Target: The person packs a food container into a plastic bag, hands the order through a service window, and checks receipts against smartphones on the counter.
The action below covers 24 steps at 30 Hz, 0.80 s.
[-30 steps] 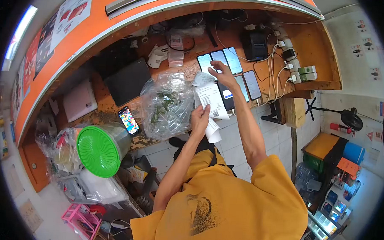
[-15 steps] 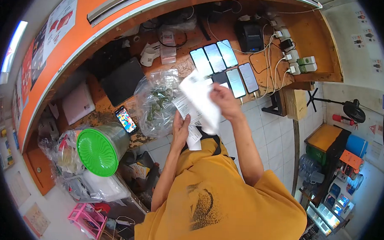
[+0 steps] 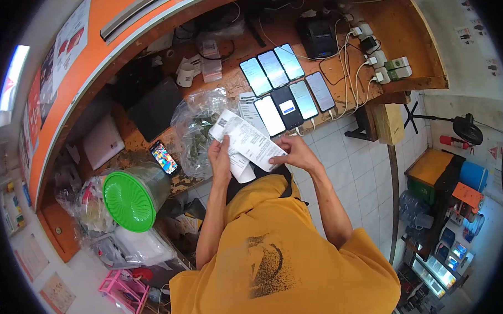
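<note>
My left hand is closed on the left part of a long printed paper slip, with a second white slip hanging below it. At the slip's lower right end, my right hand pinches the paper between thumb and fingers. Another printed sheet lies on the desk behind, partly under a phone. Several phones lie side by side beyond my hands; one with a white screen is nearest to the slip. A clear plastic bag with something green inside rests just left of the slip.
On the orange desk are a black printer, white chargers with cables, a dark laptop and a lit phone. A green-lidded container stands at the left edge. A fan stands at the right.
Both hands have drawn back toward my body with the slip, which now lies stretched between them. My right hand has come down from above the phones. The white-screened phone and a sheet are uncovered.
</note>
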Each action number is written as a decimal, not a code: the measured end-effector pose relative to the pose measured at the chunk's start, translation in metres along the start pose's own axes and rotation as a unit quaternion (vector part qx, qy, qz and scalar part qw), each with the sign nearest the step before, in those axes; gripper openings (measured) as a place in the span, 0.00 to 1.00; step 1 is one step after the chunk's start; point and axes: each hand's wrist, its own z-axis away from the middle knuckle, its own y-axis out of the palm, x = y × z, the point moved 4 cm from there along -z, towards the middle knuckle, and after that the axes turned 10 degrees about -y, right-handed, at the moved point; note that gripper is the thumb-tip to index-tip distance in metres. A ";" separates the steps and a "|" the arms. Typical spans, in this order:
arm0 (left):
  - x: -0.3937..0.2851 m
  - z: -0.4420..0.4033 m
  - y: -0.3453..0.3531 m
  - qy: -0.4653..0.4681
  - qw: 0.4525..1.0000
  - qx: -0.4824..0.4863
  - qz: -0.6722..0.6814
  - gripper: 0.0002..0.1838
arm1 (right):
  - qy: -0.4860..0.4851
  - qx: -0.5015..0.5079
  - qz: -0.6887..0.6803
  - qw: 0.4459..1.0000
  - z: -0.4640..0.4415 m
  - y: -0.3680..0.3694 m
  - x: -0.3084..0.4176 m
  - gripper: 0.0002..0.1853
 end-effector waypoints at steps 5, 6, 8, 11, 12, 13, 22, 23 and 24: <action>-0.015 0.010 -0.023 0.012 1.000 0.004 -0.018 0.13 | -0.025 -0.151 -0.218 0.964 0.018 -0.005 -0.016 0.11; -0.015 0.012 -0.029 0.020 0.999 0.003 -0.040 0.13 | -0.005 -0.182 -0.282 0.942 0.021 -0.005 -0.020 0.09; -0.021 0.022 -0.038 0.016 0.998 -0.002 -0.065 0.15 | -0.010 -0.198 -0.260 0.945 0.024 -0.013 -0.017 0.08; -0.028 0.026 -0.055 0.055 0.996 -0.016 -0.074 0.15 | -0.053 -0.220 -0.064 0.972 0.025 -0.030 0.013 0.07; -0.032 0.026 -0.063 0.050 0.993 -0.037 -0.100 0.15 | -0.100 -0.223 0.074 0.967 0.025 -0.036 0.027 0.07; -0.040 0.027 -0.064 0.065 0.989 -0.042 -0.129 0.14 | -0.144 -0.220 0.211 0.941 0.026 -0.038 0.043 0.07; -0.096 0.023 -0.039 0.270 0.852 -0.019 -0.448 0.08 | -0.247 0.215 0.292 0.898 0.021 -0.004 0.156 0.12; -0.103 0.022 -0.042 0.285 0.833 -0.029 -0.474 0.08 | -0.253 0.217 0.275 0.902 0.019 -0.003 0.162 0.11; -0.107 0.017 -0.047 0.222 0.864 0.007 -0.453 0.12 | -0.259 0.219 0.258 0.905 0.017 -0.002 0.168 0.10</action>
